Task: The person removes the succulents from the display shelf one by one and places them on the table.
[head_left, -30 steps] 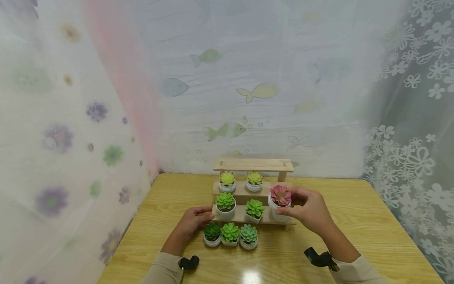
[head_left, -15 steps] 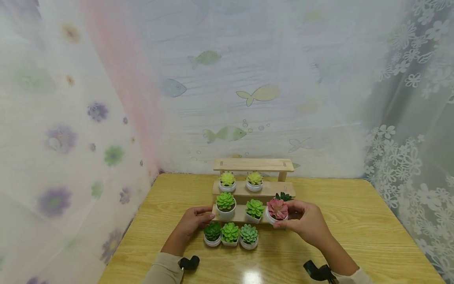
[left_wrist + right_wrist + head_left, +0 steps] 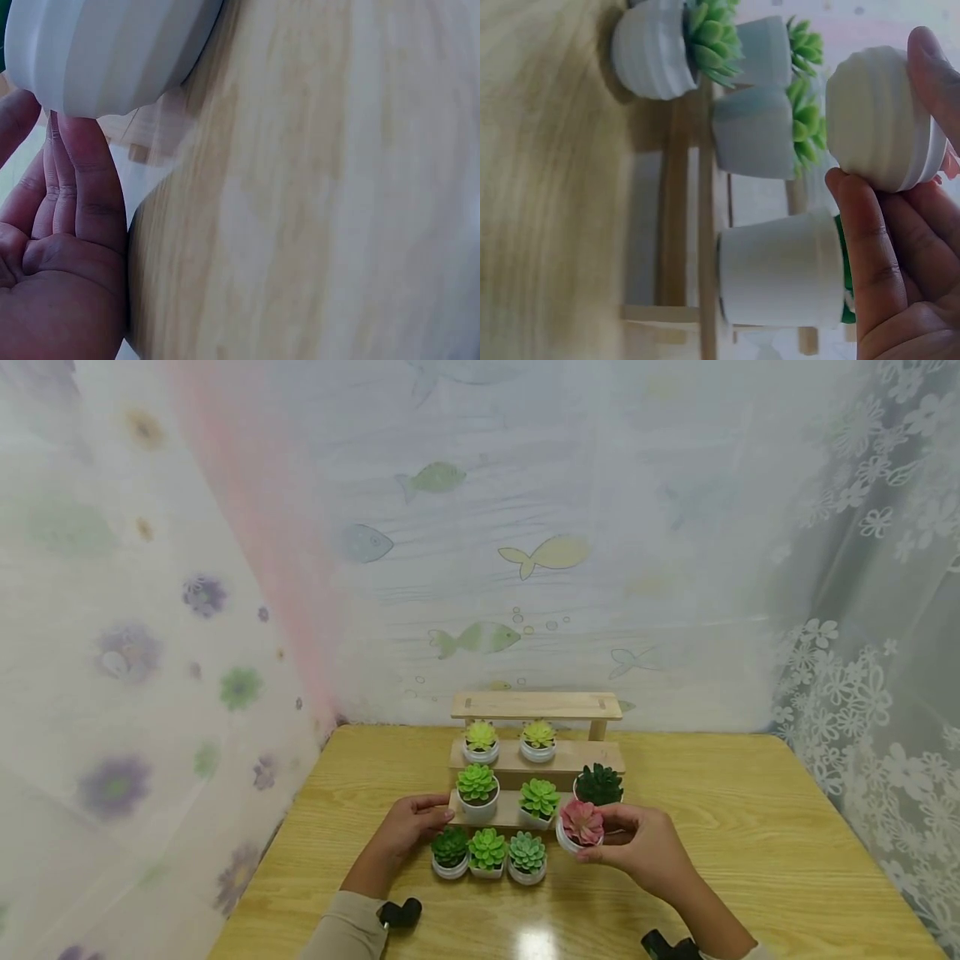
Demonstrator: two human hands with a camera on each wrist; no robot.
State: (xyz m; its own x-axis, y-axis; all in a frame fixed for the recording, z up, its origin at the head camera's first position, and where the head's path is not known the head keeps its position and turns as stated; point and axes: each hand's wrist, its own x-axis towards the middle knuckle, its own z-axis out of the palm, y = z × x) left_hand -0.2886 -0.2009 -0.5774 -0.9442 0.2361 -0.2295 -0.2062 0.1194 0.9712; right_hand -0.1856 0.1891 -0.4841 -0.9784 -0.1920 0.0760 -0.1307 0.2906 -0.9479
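My right hand (image 3: 647, 850) pinches the white ribbed pot (image 3: 877, 124) of a pink succulent (image 3: 582, 823) between thumb and fingers. It is held in the air before the right end of the wooden shelf stand (image 3: 536, 704). A dark green succulent (image 3: 598, 783) in a white pot stands behind it on the lower shelf. My left hand (image 3: 411, 828) holds the left end of that lower shelf, thumb at the front edge; some of its fingers are hidden. Near it, a green potted succulent (image 3: 477, 785) stands on the shelf.
Two yellow-green succulents (image 3: 538, 737) stand on the middle shelf. A bright green one (image 3: 538, 799) is on the lower shelf. Before the stand, a row of three potted succulents (image 3: 487, 850) sits on the wooden table (image 3: 750, 827). Printed curtains (image 3: 555, 610) hang behind.
My right hand has carried the pink succulent forward and slightly left, away from the lower shelf, uncovering the dark green succulent behind. My left hand has stayed at the shelf's left end.
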